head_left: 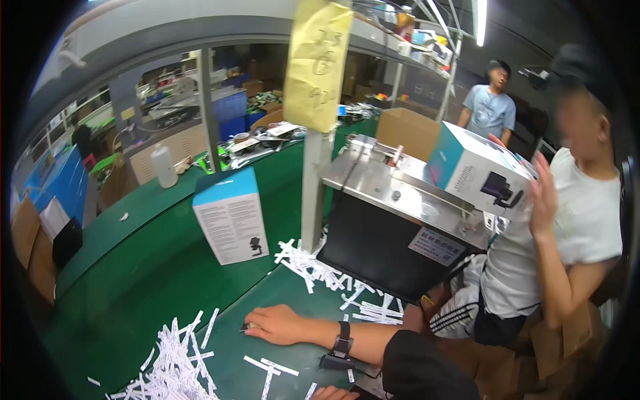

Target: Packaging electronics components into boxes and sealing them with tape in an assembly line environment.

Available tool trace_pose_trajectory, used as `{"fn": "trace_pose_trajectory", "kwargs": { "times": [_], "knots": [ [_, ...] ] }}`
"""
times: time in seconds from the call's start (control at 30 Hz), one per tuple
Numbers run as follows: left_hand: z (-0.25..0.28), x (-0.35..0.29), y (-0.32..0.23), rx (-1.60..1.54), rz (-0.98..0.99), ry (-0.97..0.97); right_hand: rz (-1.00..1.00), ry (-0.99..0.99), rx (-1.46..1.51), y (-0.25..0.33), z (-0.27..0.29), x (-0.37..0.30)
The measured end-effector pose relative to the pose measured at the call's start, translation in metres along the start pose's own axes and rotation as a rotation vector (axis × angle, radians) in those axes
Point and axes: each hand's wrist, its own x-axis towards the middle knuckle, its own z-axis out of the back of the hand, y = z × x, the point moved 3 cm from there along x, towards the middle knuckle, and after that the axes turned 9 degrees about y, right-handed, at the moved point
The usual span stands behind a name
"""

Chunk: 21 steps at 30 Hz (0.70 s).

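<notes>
My right hand (pixel 283 325), with a black strap on its wrist, rests low over the green table (pixel 233 360). Its fingers are closed around a small dark object (pixel 248 327) that I cannot make out. Only the knuckles of my left hand (pixel 335 394) show at the lower edge; the rest is cut off. Printed white paper strips lie around them: a large heap (pixel 175 367) to the left and a few loose strips (pixel 270 368) just below my right hand. Farther off, a white and blue carton (pixel 232 217) stands upright, slightly tilted in the picture.
On the right a co-worker (pixel 560 207) in white holds up a similar white and blue carton (pixel 483 170). Beside them stands a steel-topped machine (pixel 400 193). More strips (pixel 307 267) gather by a metal post (pixel 313 193). A white bottle (pixel 164 167) stands beyond the green belt (pixel 133 267).
</notes>
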Motion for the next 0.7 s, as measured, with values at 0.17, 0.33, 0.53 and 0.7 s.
{"fn": "trace_pose_trajectory", "kwargs": {
  "times": [0.17,0.33,0.53,0.7],
  "knots": [
    [0.005,-0.002,-0.002,0.008,0.025,-0.090,-0.008,0.011,0.039,0.003,-0.005,0.005],
    [0.011,0.006,-0.004,0.008,0.028,-0.104,0.026,0.011,0.023,-0.001,-0.001,0.006],
    [0.016,0.008,-0.006,-0.003,0.044,-0.103,0.045,0.048,0.023,0.002,-0.004,0.014],
    [0.015,0.010,-0.007,-0.002,0.021,-0.066,0.057,-0.027,-0.002,-0.003,-0.008,0.006]
  ]
}}
